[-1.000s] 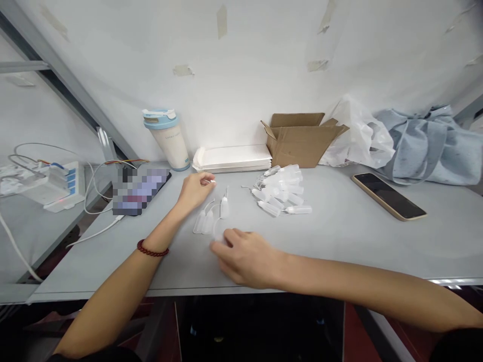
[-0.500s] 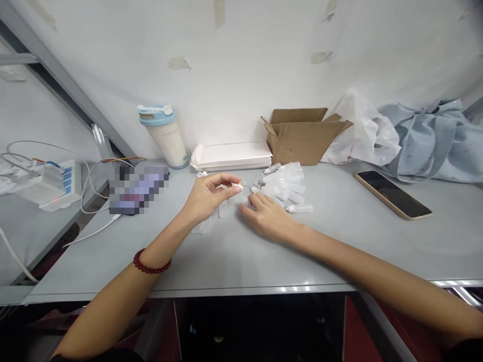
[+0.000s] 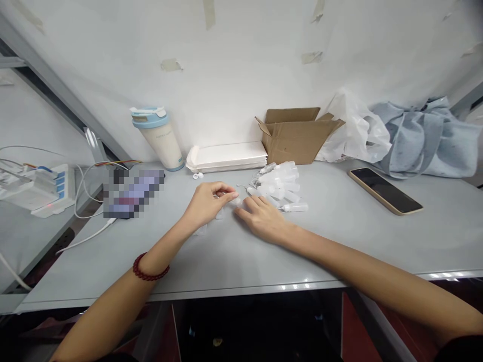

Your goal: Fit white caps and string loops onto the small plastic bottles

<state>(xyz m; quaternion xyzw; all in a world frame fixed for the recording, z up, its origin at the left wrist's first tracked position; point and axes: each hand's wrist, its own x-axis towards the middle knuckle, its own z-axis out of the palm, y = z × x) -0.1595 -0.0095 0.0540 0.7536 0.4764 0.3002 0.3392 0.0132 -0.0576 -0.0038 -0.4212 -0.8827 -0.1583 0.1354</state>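
My left hand, with a red bead bracelet on its wrist, is curled in a pinch around a small white cap or bottle tip at the middle of the grey table. My right hand lies just right of it, fingers low on the table and touching a small translucent bottle, fingertips nearly meeting the left hand's. A heap of small translucent squeeze bottles with thin needle tips lies right behind the right hand. A few more bottles sit partly hidden under my left hand.
A lidded cup, a stack of white trays, an open cardboard box, a plastic bag and blue cloth line the wall. A phone lies right; a blurred screen and a power strip lie left. Two tiny caps.
My right hand moved from the near table edge up to the bottle heap beside my left hand. My left hand shifted right and lowered slightly, keeping its pinch.
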